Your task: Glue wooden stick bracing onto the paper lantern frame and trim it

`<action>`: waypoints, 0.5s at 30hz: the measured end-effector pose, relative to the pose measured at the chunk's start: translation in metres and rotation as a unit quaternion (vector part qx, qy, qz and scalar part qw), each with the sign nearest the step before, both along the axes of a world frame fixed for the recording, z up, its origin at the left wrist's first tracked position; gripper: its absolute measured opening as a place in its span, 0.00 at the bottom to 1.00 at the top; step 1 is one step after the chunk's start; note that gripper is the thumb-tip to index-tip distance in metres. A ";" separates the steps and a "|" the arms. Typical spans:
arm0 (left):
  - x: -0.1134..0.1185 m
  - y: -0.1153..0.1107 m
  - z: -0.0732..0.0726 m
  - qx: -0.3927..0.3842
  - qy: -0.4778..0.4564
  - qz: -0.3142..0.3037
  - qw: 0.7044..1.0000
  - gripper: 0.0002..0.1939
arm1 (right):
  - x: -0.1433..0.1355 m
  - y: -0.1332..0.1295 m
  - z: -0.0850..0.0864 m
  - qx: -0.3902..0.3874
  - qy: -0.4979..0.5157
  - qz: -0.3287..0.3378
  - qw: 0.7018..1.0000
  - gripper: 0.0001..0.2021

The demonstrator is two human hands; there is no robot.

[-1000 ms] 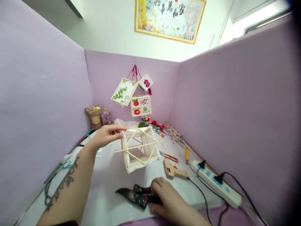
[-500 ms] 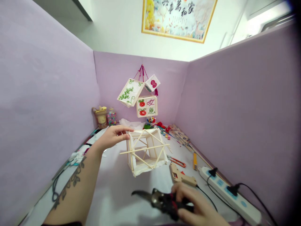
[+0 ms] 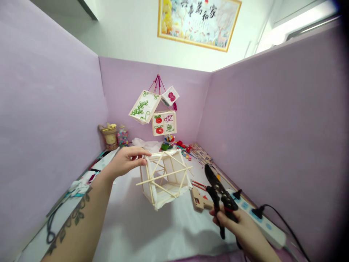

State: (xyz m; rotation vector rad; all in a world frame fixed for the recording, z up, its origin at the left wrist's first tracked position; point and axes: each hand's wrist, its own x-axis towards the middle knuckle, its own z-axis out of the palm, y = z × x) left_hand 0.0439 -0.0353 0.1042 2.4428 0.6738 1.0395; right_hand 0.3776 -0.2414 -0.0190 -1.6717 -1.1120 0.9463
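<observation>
My left hand (image 3: 131, 160) grips the upper left corner of a lantern frame (image 3: 166, 196) made of thin wooden sticks and white paper. Sticks form a diamond across its near, open face, and one long stick (image 3: 163, 175) lies slantwise over them, its ends jutting past both sides. To the right, apart from the frame, my right hand (image 3: 231, 222) holds black pruning shears (image 3: 222, 198) by the handles, with the blades pointing up and slightly parted. Behind the shears, a beige glue gun (image 3: 199, 200) lies on the table, partly covered by my fingers.
A white power strip (image 3: 261, 220) with plugged-in black cords runs along the right wall. Paper lanterns (image 3: 164, 123) hang at the back. A jar of beads (image 3: 123, 136) and a cup (image 3: 110, 136) stand back left. Loose sticks (image 3: 200, 154) lie back right. Cords and cloth line the left edge.
The shears have swung from pointing left, low over the table, to pointing up, farther right. My left hand still holds the frame, which is slightly tilted. The whole view has shifted a little.
</observation>
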 end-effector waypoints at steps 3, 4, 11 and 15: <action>0.004 -0.004 0.002 0.032 -0.003 -0.010 0.999 0.15 | 0.006 -0.004 0.007 -0.019 -0.051 0.044 0.998 0.27; 0.005 -0.006 0.003 0.042 -0.002 -0.013 0.999 0.15 | 0.007 -0.006 0.009 -0.024 -0.061 0.055 0.996 0.26; 0.016 -0.019 0.008 0.101 0.019 -0.024 0.994 0.12 | 0.014 -0.016 0.029 -0.073 -0.056 0.102 0.991 0.23; 0.026 -0.034 0.010 0.126 0.037 -0.012 0.991 0.11 | 0.025 -0.026 0.045 -0.092 -0.084 0.115 0.986 0.18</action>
